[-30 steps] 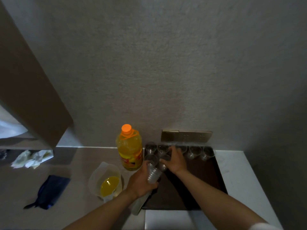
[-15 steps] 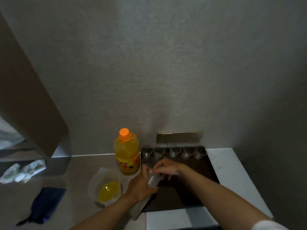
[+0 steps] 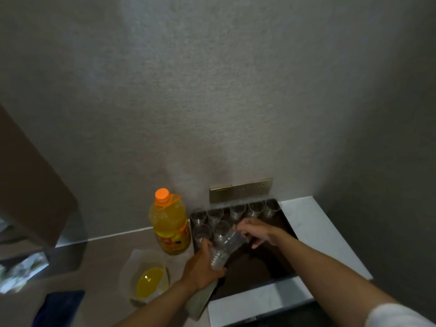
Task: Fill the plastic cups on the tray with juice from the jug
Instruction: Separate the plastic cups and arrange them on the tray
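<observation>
- The stack of cups [image 3: 218, 257] lies tilted over the near-left part of the tray [image 3: 259, 265], gripped around its lower end by the left hand [image 3: 200, 267], which likely steadies it.
- The right hand [image 3: 253, 232] pinches the top cup [image 3: 232, 239] at its rim, apparently to pull it free and set it down.
- Seven empty cups [image 3: 238, 211] stand on the tray's far side, five along the back edge and two nearer, leaving room in front for more.
- The jug [image 3: 147, 277], holding some juice, waits on the counter [image 3: 106, 251] left of the tray, near the juice bottle [image 3: 169, 225]; pouring has not begun.
</observation>
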The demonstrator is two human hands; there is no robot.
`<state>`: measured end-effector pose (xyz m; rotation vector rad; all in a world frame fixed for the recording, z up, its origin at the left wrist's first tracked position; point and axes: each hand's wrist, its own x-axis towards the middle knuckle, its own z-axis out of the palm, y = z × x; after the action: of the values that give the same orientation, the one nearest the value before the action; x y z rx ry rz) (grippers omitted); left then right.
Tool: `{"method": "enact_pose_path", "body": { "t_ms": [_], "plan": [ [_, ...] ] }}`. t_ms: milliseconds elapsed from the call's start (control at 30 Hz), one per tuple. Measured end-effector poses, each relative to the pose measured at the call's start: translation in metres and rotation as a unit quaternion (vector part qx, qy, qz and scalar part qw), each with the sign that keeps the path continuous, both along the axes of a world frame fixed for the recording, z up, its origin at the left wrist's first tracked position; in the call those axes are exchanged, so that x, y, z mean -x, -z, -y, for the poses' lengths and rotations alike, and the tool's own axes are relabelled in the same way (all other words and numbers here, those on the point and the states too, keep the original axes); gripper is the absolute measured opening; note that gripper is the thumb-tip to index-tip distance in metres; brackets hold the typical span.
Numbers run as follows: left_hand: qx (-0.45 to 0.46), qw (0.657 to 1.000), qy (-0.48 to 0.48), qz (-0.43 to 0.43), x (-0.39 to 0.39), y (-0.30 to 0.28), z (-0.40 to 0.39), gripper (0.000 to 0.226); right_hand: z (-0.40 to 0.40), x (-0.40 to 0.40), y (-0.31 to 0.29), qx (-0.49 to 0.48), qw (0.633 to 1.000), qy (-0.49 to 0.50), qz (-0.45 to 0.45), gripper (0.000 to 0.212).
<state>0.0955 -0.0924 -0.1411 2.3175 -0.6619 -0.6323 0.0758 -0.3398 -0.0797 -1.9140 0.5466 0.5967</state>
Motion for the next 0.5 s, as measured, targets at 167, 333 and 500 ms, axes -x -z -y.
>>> {"method": "enact_pose_path", "body": {
  "t_ms": [167, 333, 500],
  "plan": [
    [0.001, 1.0, -0.015, -0.003, -0.003, -0.001, 0.008, 0.075, 0.02, 0.007, 0.006, 0.018, 0.999, 0.043, 0.0, 0.041],
    [0.005, 0.999, -0.031, -0.006, -0.006, -0.001, 0.02, 0.076, 0.027, -0.003, 0.026, 0.151, 0.986, 0.028, 0.06, 0.042],
    [0.003, 0.999, -0.046, -0.011, -0.008, -0.001, 0.029, 0.077, 0.015, -0.018, 0.029, 0.256, 0.964, -0.029, 0.068, 0.051]
  ]
}}
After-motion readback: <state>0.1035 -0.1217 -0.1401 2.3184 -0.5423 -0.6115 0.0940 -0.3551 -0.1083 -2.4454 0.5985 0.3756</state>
